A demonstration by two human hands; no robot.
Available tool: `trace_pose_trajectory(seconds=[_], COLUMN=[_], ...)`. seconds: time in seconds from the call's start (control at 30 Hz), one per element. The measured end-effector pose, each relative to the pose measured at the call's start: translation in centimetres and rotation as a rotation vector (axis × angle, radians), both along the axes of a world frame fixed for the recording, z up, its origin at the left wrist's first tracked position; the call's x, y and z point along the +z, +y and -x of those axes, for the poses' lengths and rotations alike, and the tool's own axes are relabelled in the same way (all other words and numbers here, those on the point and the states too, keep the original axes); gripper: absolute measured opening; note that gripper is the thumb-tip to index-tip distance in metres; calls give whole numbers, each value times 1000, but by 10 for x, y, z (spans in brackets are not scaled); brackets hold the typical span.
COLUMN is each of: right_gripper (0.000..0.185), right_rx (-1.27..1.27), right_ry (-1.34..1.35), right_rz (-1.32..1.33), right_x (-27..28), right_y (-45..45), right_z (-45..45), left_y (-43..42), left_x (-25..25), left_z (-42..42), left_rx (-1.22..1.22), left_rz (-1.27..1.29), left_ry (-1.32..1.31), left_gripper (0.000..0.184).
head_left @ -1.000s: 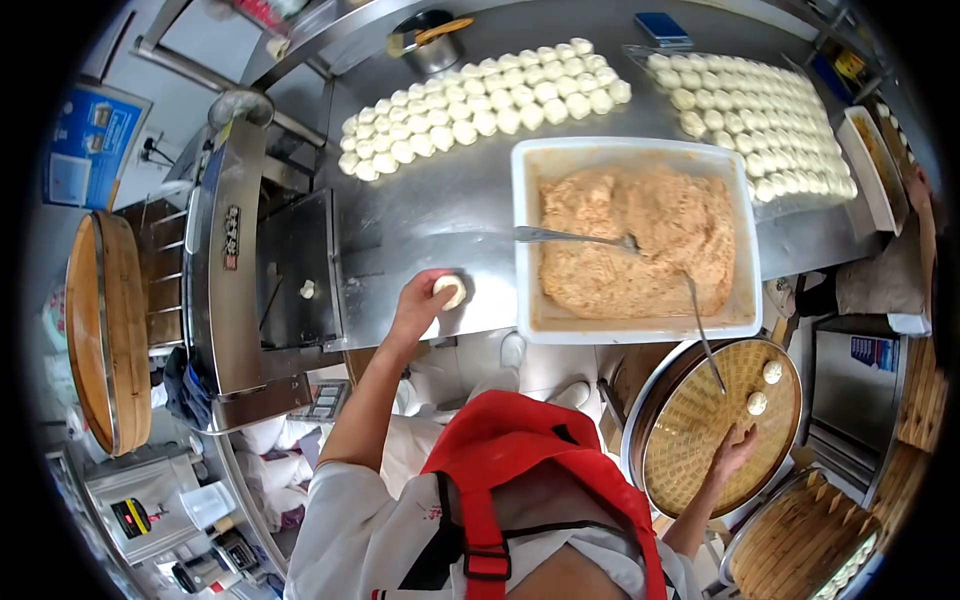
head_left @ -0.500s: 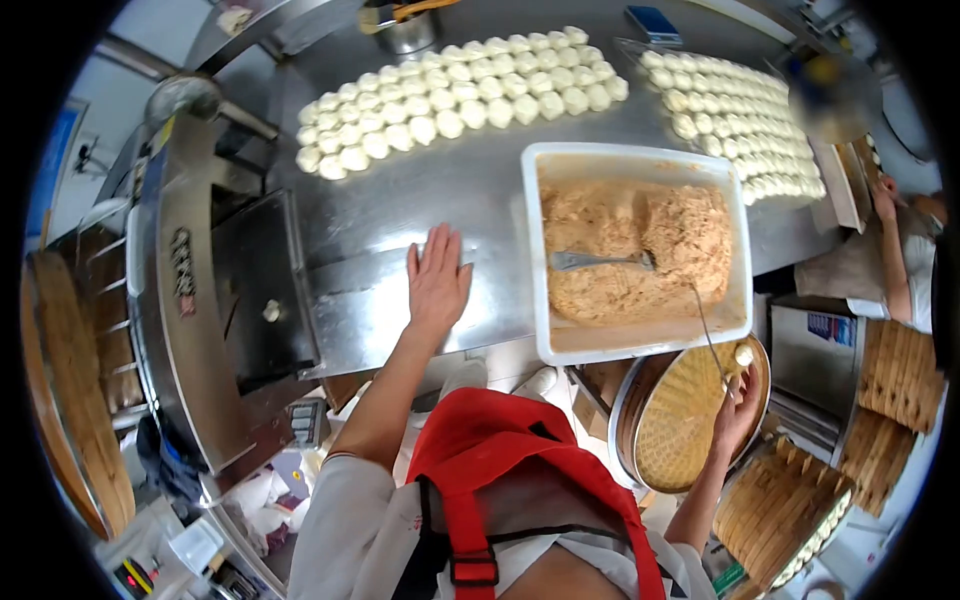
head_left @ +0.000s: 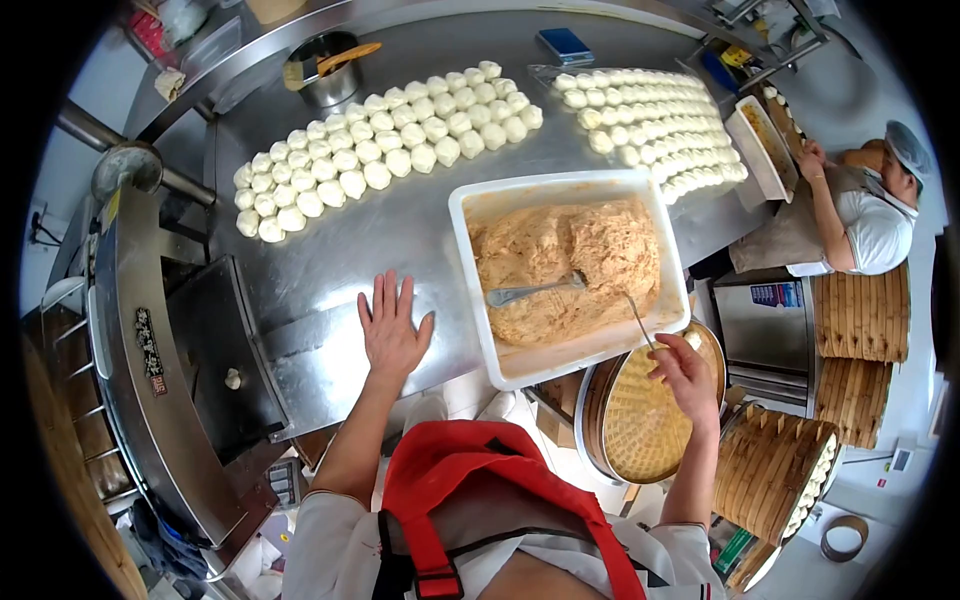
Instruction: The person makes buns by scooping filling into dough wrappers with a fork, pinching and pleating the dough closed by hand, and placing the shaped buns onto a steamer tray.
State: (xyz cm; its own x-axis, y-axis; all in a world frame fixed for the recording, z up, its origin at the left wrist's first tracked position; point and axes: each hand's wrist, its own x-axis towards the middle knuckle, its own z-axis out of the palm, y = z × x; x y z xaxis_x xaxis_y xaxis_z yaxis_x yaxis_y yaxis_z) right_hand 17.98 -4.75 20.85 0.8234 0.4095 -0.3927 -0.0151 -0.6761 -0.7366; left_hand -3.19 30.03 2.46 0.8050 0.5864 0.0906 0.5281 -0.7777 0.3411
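My left hand [head_left: 393, 335] lies flat on the steel table [head_left: 330, 260], fingers spread, nothing in it. At the lower right edge of the white tub [head_left: 585, 360], my right hand [head_left: 686, 378] has its fingers closed round the end of a thin metal utensil [head_left: 638, 320], whose other end is in the orange-brown filling [head_left: 560, 240]. A spoon [head_left: 535, 290] rests on the filling. Below my right hand is a round steamer basket [head_left: 640, 430]; a pale bun [head_left: 694, 341] shows in it, partly hidden by the hand.
Rows of white dough pieces [head_left: 385, 150] stand at the back left, more [head_left: 660, 125] at the back right. A pot [head_left: 330, 82] and a blue scale [head_left: 565, 46] sit behind. A co-worker [head_left: 850, 215] stands at the right near stacked steamers [head_left: 765, 460].
My left hand let go of a small dough piece and now lies flat on the table. My right hand rose from over the steamer to the utensil at the tub. The view shifted.
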Motion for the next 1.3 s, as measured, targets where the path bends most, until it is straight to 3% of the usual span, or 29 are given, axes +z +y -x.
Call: trace_pose_trajectory(seconds=[0.07, 0.1, 0.17, 0.2, 0.3, 0.33, 0.53, 0.7, 0.9, 1.03, 1.17, 1.3], right_gripper=[34, 32, 30, 27, 28, 28, 40, 49, 51, 40, 31, 33], right_rx=[146, 221, 403, 392, 395, 376, 261, 322, 312, 207, 84, -151], right_ry=[-107, -233, -873, -839, -921, -912, -990, -987, -975, -759, -404, 260], right_rz=[148, 347, 454, 663, 688, 637, 429, 480, 471, 369, -2, -158], right_x=[8, 11, -27, -3, 4, 15, 51, 2, -7, 0, -13, 8], right_y=[15, 26, 21, 41, 29, 25, 34, 44, 35, 47, 33, 46], right_z=[5, 5, 6, 22, 24, 27, 41, 33, 51, 40, 21, 16], left_y=[0, 0, 0, -1, 9, 7, -8, -6, -8, -8, -8, -9], left_x=[1, 0, -2, 0, -9, 13, 2, 3, 2, -2, -1, -1], left_z=[0, 0, 1, 1, 7, 7, 16, 16, 16, 17, 18, 19], left_rx=[-6, -6, -10, -11, -51, -42, -89, -92, -90, -94, -90, -91], left_rz=[-3, -5, -9, 7, 163, 273, -7, -16, -20, -18, 0, 1], left_ry=[-10, -8, -8, 6, 15, 76, 22, 17, 11, 19, 24, -2], left_gripper=[66, 66, 66, 65, 63, 61, 60, 60, 61, 61, 60, 60])
